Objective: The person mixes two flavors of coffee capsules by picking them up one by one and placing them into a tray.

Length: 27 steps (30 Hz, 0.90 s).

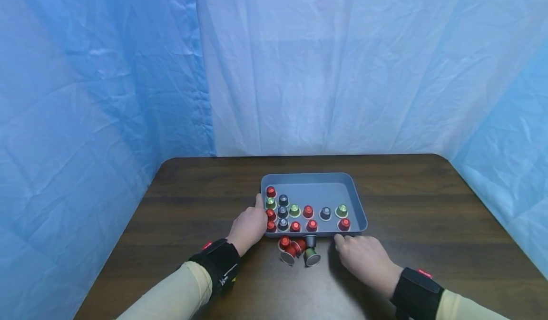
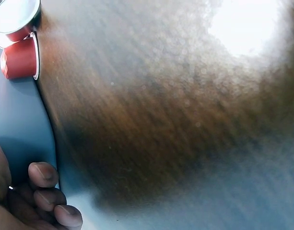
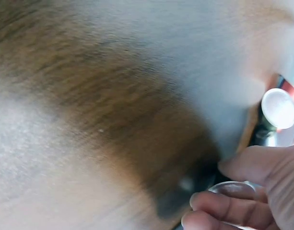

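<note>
A grey-blue tray sits mid-table with several red, green and dark capsules standing in its front half. My left hand grips the tray's left front corner, thumb up by the rim; its curled fingers lie against the tray wall. My right hand rests at the tray's front edge, curled fingers pinching the shiny rim of a capsule. A few loose capsules lie on the table between both hands, one of them green.
The dark wooden table is hemmed in by blue sheeting at the back and both sides. Two red capsules show beside the tray in the left wrist view. A foil-topped capsule lies near my right fingers.
</note>
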Tool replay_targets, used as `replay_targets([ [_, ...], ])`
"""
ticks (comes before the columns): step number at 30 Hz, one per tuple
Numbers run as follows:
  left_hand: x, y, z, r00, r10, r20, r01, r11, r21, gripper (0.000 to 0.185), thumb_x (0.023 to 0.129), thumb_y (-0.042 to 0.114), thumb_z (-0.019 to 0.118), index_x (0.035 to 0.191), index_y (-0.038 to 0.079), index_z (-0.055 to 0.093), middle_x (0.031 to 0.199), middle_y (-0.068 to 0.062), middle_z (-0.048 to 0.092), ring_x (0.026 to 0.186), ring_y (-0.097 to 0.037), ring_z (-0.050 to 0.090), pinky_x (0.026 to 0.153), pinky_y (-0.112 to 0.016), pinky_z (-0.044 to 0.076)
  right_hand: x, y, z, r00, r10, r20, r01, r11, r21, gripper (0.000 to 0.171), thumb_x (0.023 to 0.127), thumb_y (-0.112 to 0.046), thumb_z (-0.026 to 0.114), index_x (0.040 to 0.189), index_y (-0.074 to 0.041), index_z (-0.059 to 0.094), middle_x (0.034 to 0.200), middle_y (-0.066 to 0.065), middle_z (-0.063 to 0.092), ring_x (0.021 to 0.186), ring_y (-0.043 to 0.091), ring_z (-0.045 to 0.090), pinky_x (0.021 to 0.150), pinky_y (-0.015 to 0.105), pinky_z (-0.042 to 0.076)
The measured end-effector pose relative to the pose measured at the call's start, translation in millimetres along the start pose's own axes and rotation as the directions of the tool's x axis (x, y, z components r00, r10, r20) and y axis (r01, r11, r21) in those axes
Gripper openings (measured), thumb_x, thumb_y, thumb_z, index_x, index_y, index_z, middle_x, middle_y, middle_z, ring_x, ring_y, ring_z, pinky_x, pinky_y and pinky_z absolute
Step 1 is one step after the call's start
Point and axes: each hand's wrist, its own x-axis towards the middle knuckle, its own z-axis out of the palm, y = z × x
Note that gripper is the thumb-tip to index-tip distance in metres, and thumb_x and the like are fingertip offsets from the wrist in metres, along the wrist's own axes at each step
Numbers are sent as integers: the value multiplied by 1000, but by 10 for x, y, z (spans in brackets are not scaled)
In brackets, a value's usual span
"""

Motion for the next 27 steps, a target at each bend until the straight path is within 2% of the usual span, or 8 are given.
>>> replay_targets([
  [5,0,-5,15,1000,-13,4,13,1000,-14,72,105,29,57,162,5,19,110,-13,68,96,-27,69,79,-40,59,15,12,-43,999,-49,-13,49,999,-19,22,83,-26,86,94,-14,72,78,-4,59,57,9,46,51,23,39],
  [8,-4,-11,19,1000,-31,8,31,999,-29,73,105,30,57,163,6,18,117,-13,67,101,-28,69,81,-41,59,9,25,-69,994,-102,-29,102,995,-3,22,81,-29,87,91,-16,72,84,-4,58,59,6,45,51,21,38],
  [16,2,-6,18,999,-50,12,50,998,-37,74,105,30,58,163,8,18,124,-14,66,105,-29,68,85,-44,58,-37,66,-181,984,-172,-35,175,980,98,25,83,-31,83,86,-17,64,70,-10,49,54,3,39,50,21,35],
  [19,25,-10,20,1000,-31,3,31,999,-21,71,106,29,56,162,6,20,112,-13,69,96,-27,69,77,-41,59,-44,79,-239,978,-204,-52,209,970,126,26,84,-31,82,88,-16,61,67,-11,47,51,1,38,47,20,34],
  [23,54,-20,23,1000,-3,-2,3,1000,-1,68,106,27,54,161,3,21,101,-13,69,88,-25,69,70,-39,57,-39,106,-333,964,-245,-106,260,950,175,26,84,-28,83,90,-16,61,66,-14,48,50,-1,38,46,19,34],
  [27,47,-25,24,1000,-7,6,8,1000,-15,69,106,28,55,161,4,21,112,-14,69,97,-27,69,77,-42,58,-7,135,-453,939,-283,-197,316,934,167,25,82,-28,86,88,-17,64,67,-14,55,55,-2,43,51,17,39],
])
